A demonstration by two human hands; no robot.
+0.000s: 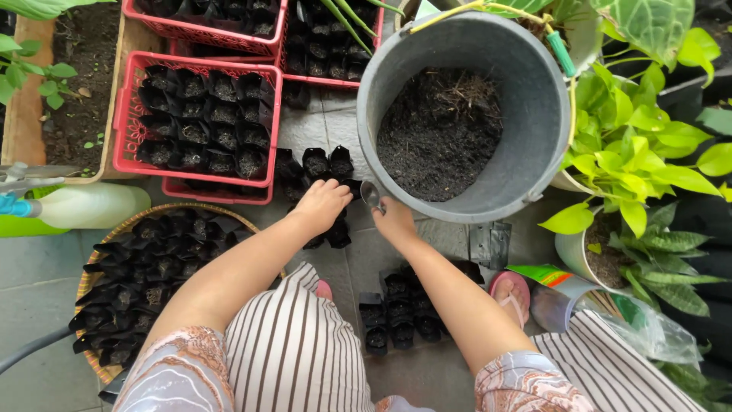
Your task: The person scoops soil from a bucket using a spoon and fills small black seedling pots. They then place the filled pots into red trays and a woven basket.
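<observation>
My left hand reaches forward and rests on small black nursery bags standing on the ground, fingers curled over one of them. My right hand is closed around a small metal scoop, held beside those bags and just below the rim of a large grey bucket half full of dark soil. More black bags filled with soil stand between my knees.
A red crate holds several filled black bags; two more red crates sit behind it. A round woven tray at the left carries several bags. A spray bottle lies at left. Potted green plants crowd the right.
</observation>
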